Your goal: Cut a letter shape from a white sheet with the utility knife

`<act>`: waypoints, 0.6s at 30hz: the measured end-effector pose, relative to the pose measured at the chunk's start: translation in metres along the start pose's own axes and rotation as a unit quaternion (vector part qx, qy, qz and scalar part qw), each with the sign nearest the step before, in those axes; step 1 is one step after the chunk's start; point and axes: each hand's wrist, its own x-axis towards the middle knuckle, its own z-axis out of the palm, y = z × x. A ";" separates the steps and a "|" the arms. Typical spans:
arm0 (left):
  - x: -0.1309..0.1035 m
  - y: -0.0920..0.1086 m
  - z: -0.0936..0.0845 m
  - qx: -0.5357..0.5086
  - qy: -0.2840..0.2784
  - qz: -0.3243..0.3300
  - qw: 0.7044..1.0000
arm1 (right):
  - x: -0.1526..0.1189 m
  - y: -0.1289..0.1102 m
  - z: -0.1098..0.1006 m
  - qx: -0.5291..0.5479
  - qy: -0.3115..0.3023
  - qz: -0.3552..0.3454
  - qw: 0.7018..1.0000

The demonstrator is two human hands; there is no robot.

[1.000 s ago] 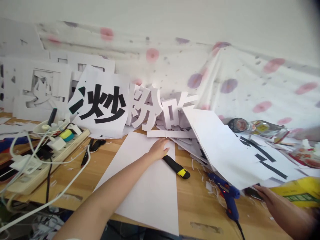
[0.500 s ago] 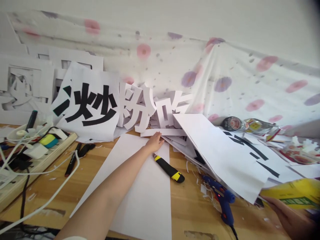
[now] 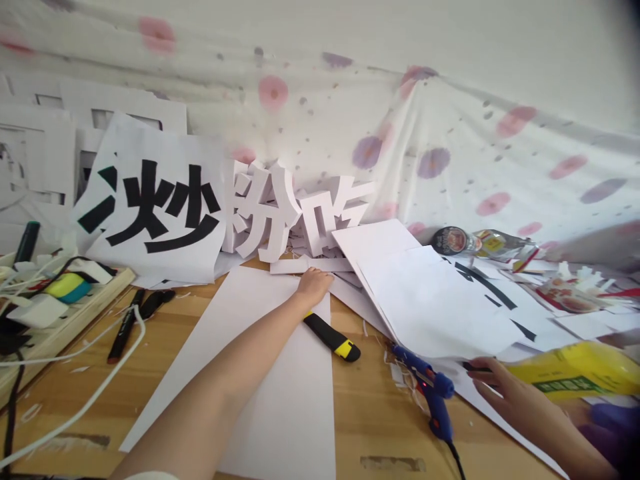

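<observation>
One board, one knife, both hands on the job

So, one white board [image 3: 285, 413] is laid from the table's [image 3: 360, 407] near edge well toward the far one. Right of it, one glue gun [image 3: 427, 383] is parked, presumably for easy reach. Toward the right edge, one dark item [image 3: 479, 368] is pinched in the right hand [image 3: 505, 390]; can't tell what it is. One knife [image 3: 330, 337] is laid across the board's right edge. Left of the board, two black tools [image 3: 124, 333] are set down. At the board's far end the left hand [image 3: 315, 287] is placed palm-down, probably for steadying; whether anything's gripped can't be told. Beyond it: one strip [image 3: 290, 267], then two white characters [image 3: 273, 230] and one printed sheet [image 3: 150, 207], stood upright, likely to save space.
</observation>
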 end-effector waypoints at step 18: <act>0.007 0.013 0.004 0.037 -0.072 0.130 0.988 | 0.107 -0.193 -0.019 -0.187 -0.056 -0.189 0.962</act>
